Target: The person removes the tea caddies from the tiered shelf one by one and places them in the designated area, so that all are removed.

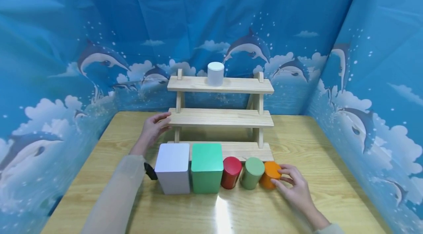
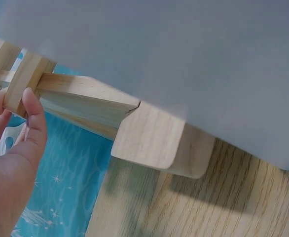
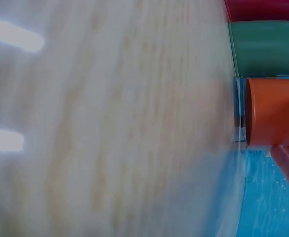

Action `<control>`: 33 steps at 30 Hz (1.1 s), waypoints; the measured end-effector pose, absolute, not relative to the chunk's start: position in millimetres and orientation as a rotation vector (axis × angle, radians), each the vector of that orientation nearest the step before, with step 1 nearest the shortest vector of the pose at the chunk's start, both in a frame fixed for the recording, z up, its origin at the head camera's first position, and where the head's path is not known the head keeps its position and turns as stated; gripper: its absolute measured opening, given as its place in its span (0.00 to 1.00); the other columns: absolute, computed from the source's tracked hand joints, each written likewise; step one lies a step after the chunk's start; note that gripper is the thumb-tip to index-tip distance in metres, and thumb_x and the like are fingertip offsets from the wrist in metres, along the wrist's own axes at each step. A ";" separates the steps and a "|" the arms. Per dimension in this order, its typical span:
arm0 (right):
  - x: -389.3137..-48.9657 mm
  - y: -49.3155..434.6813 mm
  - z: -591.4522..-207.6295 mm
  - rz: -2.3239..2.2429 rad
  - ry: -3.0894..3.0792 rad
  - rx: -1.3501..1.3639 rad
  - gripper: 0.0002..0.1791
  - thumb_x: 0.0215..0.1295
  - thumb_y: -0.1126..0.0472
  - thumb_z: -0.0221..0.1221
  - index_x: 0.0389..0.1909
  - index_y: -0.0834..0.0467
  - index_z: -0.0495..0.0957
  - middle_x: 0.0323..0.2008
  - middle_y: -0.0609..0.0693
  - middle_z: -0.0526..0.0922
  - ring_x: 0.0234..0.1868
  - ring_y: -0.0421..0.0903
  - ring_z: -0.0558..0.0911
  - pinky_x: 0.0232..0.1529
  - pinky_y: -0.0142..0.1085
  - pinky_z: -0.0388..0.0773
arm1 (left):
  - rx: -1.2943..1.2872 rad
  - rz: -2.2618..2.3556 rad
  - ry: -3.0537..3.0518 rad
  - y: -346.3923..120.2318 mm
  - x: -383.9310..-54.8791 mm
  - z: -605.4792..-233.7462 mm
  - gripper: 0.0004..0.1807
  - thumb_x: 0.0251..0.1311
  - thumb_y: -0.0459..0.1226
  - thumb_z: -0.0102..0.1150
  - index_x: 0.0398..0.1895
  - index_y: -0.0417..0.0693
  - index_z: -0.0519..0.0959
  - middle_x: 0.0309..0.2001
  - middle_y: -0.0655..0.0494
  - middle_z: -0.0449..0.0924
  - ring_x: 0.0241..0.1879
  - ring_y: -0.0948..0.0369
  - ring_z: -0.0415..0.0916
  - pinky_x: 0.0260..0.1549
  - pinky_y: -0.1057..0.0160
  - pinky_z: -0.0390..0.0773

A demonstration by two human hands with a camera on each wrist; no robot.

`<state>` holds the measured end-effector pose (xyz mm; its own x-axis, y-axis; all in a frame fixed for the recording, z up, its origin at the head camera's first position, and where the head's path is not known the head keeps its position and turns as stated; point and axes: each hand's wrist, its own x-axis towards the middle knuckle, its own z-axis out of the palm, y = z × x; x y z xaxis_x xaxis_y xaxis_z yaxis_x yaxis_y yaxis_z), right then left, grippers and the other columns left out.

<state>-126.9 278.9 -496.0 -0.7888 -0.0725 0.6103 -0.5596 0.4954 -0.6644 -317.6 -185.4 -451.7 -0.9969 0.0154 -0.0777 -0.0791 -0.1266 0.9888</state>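
Observation:
My left hand pinches the left end of the middle plank of a three-tier wooden display shelf. In the left wrist view, thumb and fingers lie on either side of that plank. Low on the right, my right hand holds an orange cylinder at its right side, thumb in front and fingers behind. The right wrist view shows the cylinder's orange side with a finger against it; the rest of the hand is cut off there.
In a row left of the orange cylinder stand a pale green cylinder, a red cylinder, a green box and a white box, before the bottom tier. A white cylinder sits on the top tier. Dolphin-print curtains enclose the wooden table.

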 end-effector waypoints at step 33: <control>-122.8 279.2 -474.6 1.197 -2.197 0.632 0.24 0.33 0.85 0.66 0.38 0.75 0.76 0.42 0.70 0.75 0.44 0.44 0.77 0.42 0.28 0.79 | -0.055 2.323 2.014 -187.7 -318.4 -454.0 0.25 0.60 0.38 0.60 0.60 0.40 0.70 0.60 0.46 0.66 0.43 0.63 0.75 0.46 0.62 0.79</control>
<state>-122.8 279.2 -474.6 -0.7360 -0.1385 0.6627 -0.6318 0.4922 -0.5988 -318.4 -187.7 -454.0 -0.9971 0.0268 -0.0710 -0.0741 -0.1405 0.9873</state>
